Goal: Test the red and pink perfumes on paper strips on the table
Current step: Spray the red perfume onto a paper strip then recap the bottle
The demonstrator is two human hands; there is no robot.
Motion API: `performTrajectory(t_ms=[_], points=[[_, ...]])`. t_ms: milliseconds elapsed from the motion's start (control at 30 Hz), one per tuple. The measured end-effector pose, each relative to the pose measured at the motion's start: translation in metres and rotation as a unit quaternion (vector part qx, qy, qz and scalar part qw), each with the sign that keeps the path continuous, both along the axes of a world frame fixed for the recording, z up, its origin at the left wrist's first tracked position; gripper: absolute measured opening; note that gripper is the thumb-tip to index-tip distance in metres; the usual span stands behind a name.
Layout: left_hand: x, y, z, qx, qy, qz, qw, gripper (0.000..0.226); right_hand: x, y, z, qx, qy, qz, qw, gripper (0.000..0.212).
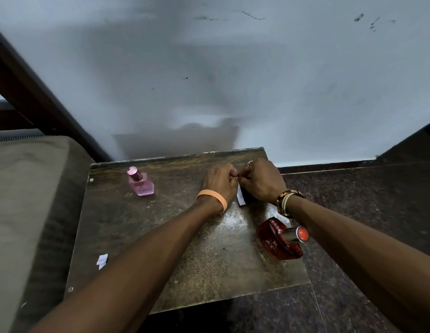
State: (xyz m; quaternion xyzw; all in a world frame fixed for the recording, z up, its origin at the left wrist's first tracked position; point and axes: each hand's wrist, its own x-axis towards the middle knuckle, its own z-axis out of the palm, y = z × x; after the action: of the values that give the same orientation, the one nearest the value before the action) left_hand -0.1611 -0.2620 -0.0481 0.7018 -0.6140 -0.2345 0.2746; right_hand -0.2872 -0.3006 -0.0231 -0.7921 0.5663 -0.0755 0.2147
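Observation:
A pink perfume bottle (pixel 140 182) with a pink cap stands upright at the far left of the small dark table (pixel 161 236). A red perfume bottle (pixel 280 239) with a shiny red cap stands near the table's right edge, under my right forearm. My left hand (pixel 220 181) and my right hand (pixel 261 180) meet over the far middle of the table. Both pinch the top of a white paper strip (pixel 240 197), which hangs down between them. Another small white paper piece (pixel 102 260) lies near the table's left edge.
A pale wall rises right behind the table. A grey-green cushion (pixel 29 200) lies against the table's left side. Dark speckled floor (pixel 353 200) stretches to the right and front. A dark wooden beam (pixel 41 97) slants at the upper left.

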Motion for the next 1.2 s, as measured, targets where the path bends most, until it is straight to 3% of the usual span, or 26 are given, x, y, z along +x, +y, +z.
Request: performTrajectory(t_ms=[900,1200], points=[[0.004,-0.003,-0.007,-0.006,0.013,0.004,1.000,0.008,-0.007,-0.003,-0.001,-0.002,-0.021,0.015,1.000,0.015],[0.010,0.007,0.012,0.019,0.137,0.061,0.989,0.016,-0.020,0.004,0.016,0.051,-0.067,-0.018,0.996,0.036]])
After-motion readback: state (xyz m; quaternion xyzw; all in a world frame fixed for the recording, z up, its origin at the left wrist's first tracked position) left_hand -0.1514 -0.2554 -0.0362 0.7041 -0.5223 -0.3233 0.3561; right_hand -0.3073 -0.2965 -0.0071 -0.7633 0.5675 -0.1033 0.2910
